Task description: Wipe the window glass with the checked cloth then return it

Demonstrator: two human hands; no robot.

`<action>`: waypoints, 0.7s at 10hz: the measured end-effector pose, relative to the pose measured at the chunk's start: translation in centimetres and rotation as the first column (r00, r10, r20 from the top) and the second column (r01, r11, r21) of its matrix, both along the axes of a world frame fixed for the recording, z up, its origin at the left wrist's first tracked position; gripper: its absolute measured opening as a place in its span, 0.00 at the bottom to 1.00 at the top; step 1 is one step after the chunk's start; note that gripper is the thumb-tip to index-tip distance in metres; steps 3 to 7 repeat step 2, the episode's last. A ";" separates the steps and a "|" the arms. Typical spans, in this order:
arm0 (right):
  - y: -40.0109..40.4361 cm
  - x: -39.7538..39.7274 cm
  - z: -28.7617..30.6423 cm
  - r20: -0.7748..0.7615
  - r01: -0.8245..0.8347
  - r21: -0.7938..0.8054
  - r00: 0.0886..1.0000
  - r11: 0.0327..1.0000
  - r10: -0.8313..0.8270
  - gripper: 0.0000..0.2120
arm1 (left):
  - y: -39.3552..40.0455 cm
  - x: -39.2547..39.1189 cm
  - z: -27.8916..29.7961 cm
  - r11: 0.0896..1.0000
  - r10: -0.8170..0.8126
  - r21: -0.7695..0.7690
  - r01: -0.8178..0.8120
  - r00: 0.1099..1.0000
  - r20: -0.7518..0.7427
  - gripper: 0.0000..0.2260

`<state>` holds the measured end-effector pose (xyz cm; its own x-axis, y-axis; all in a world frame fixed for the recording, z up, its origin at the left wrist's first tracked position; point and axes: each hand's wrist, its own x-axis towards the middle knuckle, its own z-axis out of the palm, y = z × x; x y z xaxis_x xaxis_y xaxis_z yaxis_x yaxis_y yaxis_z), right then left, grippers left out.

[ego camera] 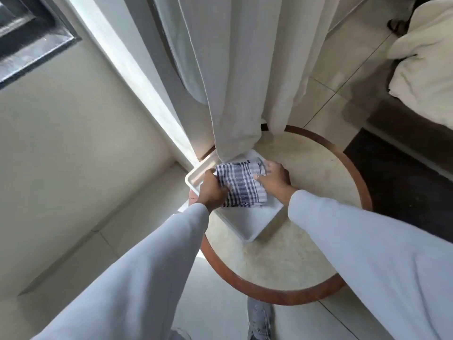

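Observation:
A folded blue-and-white checked cloth (241,184) lies in a white square tray (247,223) on a round table (289,256). My left hand (212,191) grips the cloth's left edge, fingers curled under it. On the cloth's right side, my right hand (275,177) rests with fingers closed on the far right corner. The window (27,33) shows as a dark frame with glass at the upper left, well away from both hands.
A white curtain (235,77) hangs down onto the tray's far corner. The table has a brown wooden rim (245,283). A bed with white bedding (426,62) stands at the right, with a dark rug (402,182) below it. Pale floor tiles surround the table.

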<state>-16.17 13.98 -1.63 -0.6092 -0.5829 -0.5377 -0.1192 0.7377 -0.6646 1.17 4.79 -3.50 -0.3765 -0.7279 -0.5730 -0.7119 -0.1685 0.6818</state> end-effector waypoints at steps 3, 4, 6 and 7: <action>0.6 1.7 -2.4 -0.173 -0.147 0.060 0.973 0.987 0.155 0.23 | 0.3 0.3 -2.3 0.951 -0.173 -0.236 0.199 0.977 0.123 0.30; 0.6 1.7 -2.4 -0.173 -0.147 0.060 0.973 0.987 0.155 0.23 | 0.3 0.3 -2.3 0.951 -0.173 -0.236 0.199 0.977 0.123 0.30; 0.6 1.7 -2.4 -0.173 -0.147 0.060 0.973 0.987 0.155 0.23 | 0.3 0.3 -2.3 0.951 -0.173 -0.236 0.199 0.977 0.123 0.30; 0.6 1.7 -2.4 -0.173 -0.147 0.060 0.973 0.987 0.155 0.23 | 0.3 0.3 -2.3 0.951 -0.173 -0.236 0.199 0.977 0.123 0.30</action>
